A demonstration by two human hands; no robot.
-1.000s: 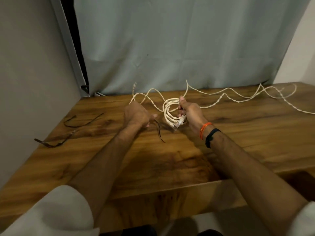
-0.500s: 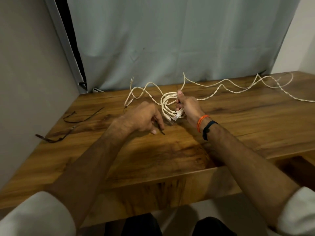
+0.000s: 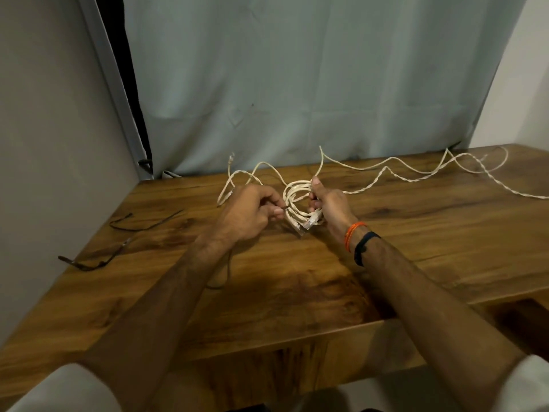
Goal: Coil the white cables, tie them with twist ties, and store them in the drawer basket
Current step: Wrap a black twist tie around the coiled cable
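My right hand (image 3: pixel 329 208) grips a small coil of white cable (image 3: pixel 292 200) just above the wooden table (image 3: pixel 297 292), thumb on top, with a clear plug end hanging at the coil's bottom. My left hand (image 3: pixel 248 214) pinches the end of a dark twist tie (image 3: pixel 221 272) right beside the coil; the tie trails back under my wrist. A second white cable (image 3: pixel 416 171) lies loose and wavy across the table's far right. More white cable (image 3: pixel 237 173) loops behind my left hand. No drawer basket is in view.
Two spare dark twist ties (image 3: pixel 142 226) (image 3: pixel 92 261) lie on the table's left side near the grey wall. A pale curtain (image 3: pixel 297 84) hangs behind the table. A recess shows in the table's front right edge (image 3: pixel 520 319).
My left hand picked the twist tie up off the table and carried its end to the coil. The right hand kept its hold on the coil. The camera tilted slightly.
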